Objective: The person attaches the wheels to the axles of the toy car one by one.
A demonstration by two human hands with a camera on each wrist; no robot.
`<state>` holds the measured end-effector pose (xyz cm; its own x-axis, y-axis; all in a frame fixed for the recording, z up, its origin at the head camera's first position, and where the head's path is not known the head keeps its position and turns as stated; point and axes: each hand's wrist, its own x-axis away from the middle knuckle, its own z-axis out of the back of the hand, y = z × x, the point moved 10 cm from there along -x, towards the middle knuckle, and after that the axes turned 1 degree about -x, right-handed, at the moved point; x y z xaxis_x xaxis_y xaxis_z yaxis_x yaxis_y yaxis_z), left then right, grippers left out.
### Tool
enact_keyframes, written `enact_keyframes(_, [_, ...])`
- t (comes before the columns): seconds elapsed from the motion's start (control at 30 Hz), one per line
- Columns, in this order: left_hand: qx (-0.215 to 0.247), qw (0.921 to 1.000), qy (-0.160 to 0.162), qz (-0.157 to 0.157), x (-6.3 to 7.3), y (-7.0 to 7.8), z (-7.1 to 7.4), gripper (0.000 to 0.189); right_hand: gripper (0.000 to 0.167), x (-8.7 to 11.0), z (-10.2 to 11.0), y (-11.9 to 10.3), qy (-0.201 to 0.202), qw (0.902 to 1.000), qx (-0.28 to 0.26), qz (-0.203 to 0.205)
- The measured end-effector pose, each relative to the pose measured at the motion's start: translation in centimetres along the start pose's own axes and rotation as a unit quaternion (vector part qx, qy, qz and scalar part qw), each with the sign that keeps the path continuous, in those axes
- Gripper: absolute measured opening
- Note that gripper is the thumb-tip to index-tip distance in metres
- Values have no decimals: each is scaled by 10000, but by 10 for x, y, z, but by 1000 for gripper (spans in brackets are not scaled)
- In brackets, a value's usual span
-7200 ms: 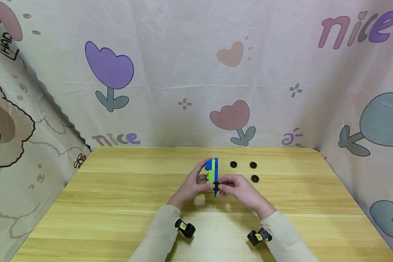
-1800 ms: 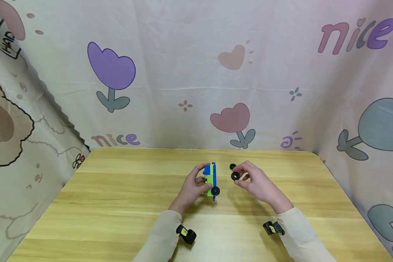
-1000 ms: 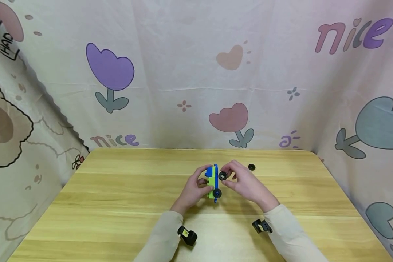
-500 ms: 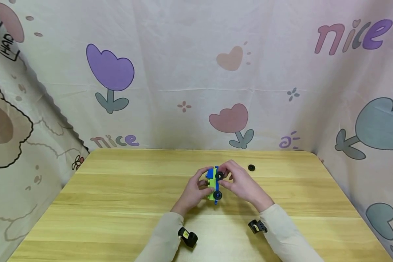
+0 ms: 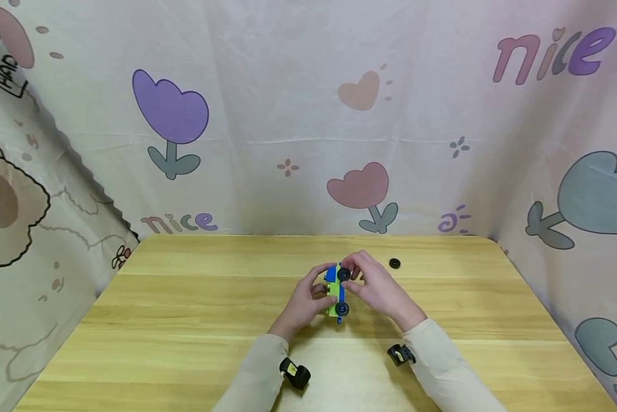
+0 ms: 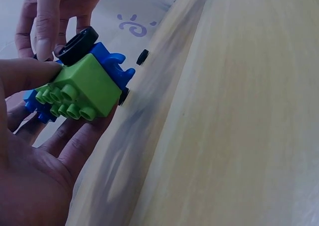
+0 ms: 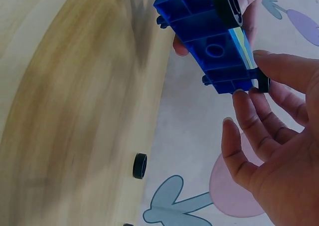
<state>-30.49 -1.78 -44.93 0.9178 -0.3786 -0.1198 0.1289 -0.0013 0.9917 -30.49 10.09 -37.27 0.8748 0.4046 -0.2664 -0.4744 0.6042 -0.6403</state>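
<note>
My left hand (image 5: 299, 300) grips a blue-and-green toy block car (image 5: 334, 290) by its side, thumb across the near part, raised over the table. Its green studs (image 6: 70, 92) face the left wrist camera, and its blue underside (image 7: 214, 49) shows in the right wrist view. One black wheel (image 5: 341, 309) sits on the near end of the car's right side. At the far end of that side my right hand (image 5: 380, 289) pinches another black wheel (image 5: 343, 274) between thumb and fingers, against the axle end. Bare axle stubs (image 7: 162, 21) show on the opposite side.
A loose black wheel (image 5: 394, 263) lies on the wooden table (image 5: 184, 297), right of the car. Another loose wheel (image 6: 123, 96) shows partly behind the car in the left wrist view. A printed cloth (image 5: 267, 86) hangs behind the table's back edge.
Earlier my right hand worked a wheel at the car's near end. Then it picked up a second wheel, brought it left and set it against the far end. My left hand keeps its grip.
</note>
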Motion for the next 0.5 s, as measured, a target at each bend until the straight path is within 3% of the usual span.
enact_keyframes(0.3, [279, 9996, -82, -47, 2, 2, -2, 57, 30, 0, -3, 2, -79, 9996, -188, -196])
enact_keyframes(0.43, [321, 9994, 131, 31, 3, 1, 0, 45, 30, 1, -6, 1, -122, 9996, -195, -175])
enact_keyframes(0.5, [256, 9992, 301, 59, 5, 9, 1, 41, 30, 0, -7, 1, -126, 9997, -194, -113])
